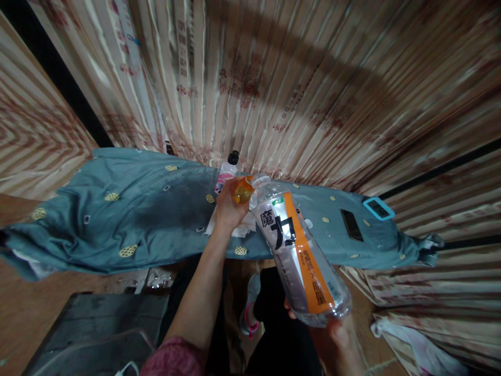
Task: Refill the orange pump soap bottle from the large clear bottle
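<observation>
Head view: your left hand [227,204] grasps an orange item [243,192] beside the neck of the bottle [299,250], tilted above the table [168,214]; your right hand [337,337] has fingers around its base. Steady that base, keep the neck aligned, squeeze lightly.

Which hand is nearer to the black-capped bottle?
Left. The left hand, holding a small orange bottle, is just in front of the black-capped bottle; the right hand is farther away, holding the large bottle near its base.
</observation>
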Action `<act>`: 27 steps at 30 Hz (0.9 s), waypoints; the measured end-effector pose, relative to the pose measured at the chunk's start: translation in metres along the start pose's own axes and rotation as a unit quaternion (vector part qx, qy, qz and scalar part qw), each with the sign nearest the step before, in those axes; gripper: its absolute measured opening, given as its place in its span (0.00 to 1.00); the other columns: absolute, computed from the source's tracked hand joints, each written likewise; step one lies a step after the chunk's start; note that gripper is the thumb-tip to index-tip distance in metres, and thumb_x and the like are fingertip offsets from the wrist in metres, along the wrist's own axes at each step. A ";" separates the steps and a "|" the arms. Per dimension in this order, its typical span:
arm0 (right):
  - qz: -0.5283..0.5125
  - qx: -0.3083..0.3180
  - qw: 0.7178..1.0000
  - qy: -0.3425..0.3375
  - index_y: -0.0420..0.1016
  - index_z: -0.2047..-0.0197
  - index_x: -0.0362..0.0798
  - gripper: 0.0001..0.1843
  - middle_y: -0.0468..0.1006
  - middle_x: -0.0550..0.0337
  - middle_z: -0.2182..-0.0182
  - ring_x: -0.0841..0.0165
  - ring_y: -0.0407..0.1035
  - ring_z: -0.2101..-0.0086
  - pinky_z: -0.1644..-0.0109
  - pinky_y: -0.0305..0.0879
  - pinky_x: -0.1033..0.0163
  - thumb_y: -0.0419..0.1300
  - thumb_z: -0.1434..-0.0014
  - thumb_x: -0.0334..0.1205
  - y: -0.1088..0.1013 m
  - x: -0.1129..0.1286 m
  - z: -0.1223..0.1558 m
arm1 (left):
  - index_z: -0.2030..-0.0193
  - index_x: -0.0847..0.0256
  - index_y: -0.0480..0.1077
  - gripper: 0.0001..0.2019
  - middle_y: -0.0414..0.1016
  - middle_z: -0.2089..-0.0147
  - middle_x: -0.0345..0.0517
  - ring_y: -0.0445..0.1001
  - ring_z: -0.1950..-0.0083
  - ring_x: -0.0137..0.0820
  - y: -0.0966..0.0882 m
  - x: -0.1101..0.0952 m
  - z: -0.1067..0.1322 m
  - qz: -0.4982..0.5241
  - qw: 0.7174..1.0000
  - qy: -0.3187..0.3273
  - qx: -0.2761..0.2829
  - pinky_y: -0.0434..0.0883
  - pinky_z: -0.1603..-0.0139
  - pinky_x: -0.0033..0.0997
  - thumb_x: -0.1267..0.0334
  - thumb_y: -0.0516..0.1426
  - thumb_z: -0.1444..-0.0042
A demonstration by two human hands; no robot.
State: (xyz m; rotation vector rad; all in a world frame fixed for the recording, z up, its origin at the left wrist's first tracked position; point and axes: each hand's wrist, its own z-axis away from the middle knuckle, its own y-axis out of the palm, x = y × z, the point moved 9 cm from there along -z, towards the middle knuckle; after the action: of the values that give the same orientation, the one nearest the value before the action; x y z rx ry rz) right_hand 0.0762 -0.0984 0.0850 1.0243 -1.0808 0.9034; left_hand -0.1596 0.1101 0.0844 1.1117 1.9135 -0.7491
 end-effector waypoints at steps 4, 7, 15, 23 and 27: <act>0.007 -0.009 1.000 0.004 0.75 0.44 0.53 0.38 0.86 0.55 0.65 0.61 0.80 0.67 0.63 0.76 0.62 0.73 0.54 0.62 -0.002 0.000 0.000 | 0.51 0.58 0.72 0.21 0.81 0.51 0.49 0.80 0.48 0.40 -0.001 -0.001 0.000 0.001 1.000 0.000 -0.004 0.76 0.44 0.43 0.57 0.68 0.52; 0.009 -0.019 1.000 -0.002 0.74 0.43 0.54 0.40 0.85 0.55 0.63 0.59 0.80 0.68 0.66 0.76 0.60 0.74 0.57 0.61 -0.005 0.000 -0.001 | 0.51 0.56 0.72 0.22 0.81 0.51 0.48 0.80 0.49 0.40 -0.001 -0.003 0.000 -0.003 1.000 -0.004 0.002 0.77 0.45 0.43 0.58 0.69 0.53; 0.015 -0.003 1.000 -0.004 0.76 0.47 0.52 0.36 0.85 0.53 0.66 0.60 0.79 0.68 0.66 0.76 0.61 0.73 0.55 0.62 -0.003 0.000 -0.003 | 0.51 0.57 0.72 0.25 0.81 0.51 0.49 0.80 0.48 0.41 0.001 0.000 -0.001 0.004 1.000 -0.003 0.011 0.76 0.44 0.44 0.55 0.70 0.55; 0.025 -0.002 1.000 -0.010 0.74 0.44 0.52 0.40 0.85 0.53 0.64 0.60 0.79 0.68 0.66 0.76 0.61 0.73 0.56 0.62 -0.003 0.001 -0.002 | 0.50 0.57 0.71 0.25 0.80 0.51 0.51 0.80 0.49 0.42 0.000 0.000 -0.001 0.003 1.000 0.004 0.007 0.77 0.45 0.45 0.54 0.69 0.55; 0.038 0.004 0.999 -0.012 0.75 0.45 0.51 0.39 0.85 0.51 0.65 0.58 0.79 0.68 0.67 0.76 0.58 0.73 0.56 0.62 -0.006 -0.002 -0.005 | 0.50 0.55 0.72 0.25 0.81 0.51 0.49 0.80 0.49 0.41 0.000 -0.001 -0.001 0.002 1.000 0.009 0.010 0.76 0.46 0.44 0.55 0.70 0.55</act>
State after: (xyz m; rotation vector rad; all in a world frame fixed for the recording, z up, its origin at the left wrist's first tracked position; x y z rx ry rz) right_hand 0.0826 -0.0958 0.0817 1.0079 -1.1431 0.9582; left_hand -0.1597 0.1103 0.0853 1.1374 1.9220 -0.7597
